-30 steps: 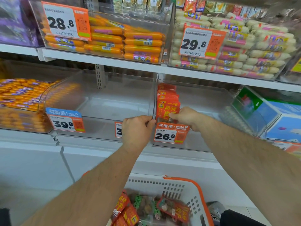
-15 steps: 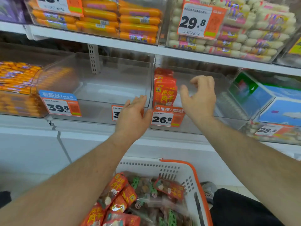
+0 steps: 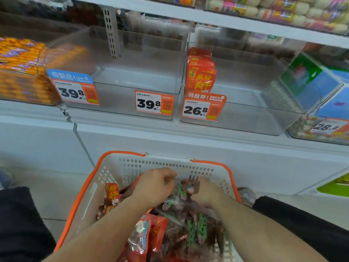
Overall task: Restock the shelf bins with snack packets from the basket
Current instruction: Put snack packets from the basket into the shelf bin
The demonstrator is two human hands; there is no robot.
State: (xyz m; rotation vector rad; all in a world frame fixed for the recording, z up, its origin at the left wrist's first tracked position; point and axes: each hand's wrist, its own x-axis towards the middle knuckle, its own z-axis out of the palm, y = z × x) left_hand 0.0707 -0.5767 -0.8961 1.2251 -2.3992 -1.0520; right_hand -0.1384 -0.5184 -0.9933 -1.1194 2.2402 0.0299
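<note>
Both hands reach into the basket [image 3: 105, 174] at lower centre: left hand [image 3: 153, 186] and right hand [image 3: 205, 191] curl their fingers onto snack packets [image 3: 181, 193] lying directly beneath; the grips are unclear. The target bin [image 3: 245, 118] stands above, right of centre.

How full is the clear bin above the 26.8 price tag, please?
Mostly empty. The bin holds only one short row of red packets standing upright against its left wall; the rest of its floor is bare.
</note>
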